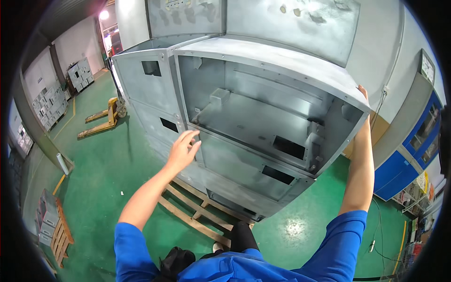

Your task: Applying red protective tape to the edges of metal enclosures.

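A large grey sheet-metal cabinet, open at the front, stands before me on top of more metal boxes. My right hand is at its upper right corner, with fingertips hooked over the edge and the rest of the hand partly hidden behind the side. My left hand is raised beside the seam with the left-hand metal cabinet. Its fingers are apart and hold nothing; whether they touch the metal, I cannot tell. Inside the open cabinet, a small metal box sits at the back left, near a rectangular cutout.
A wooden pallet lies under the stack, close to my feet. The yellow pallet jack stands on the green floor at left. Metal panels rise behind. At right are a blue cabinet and a cable on the floor.
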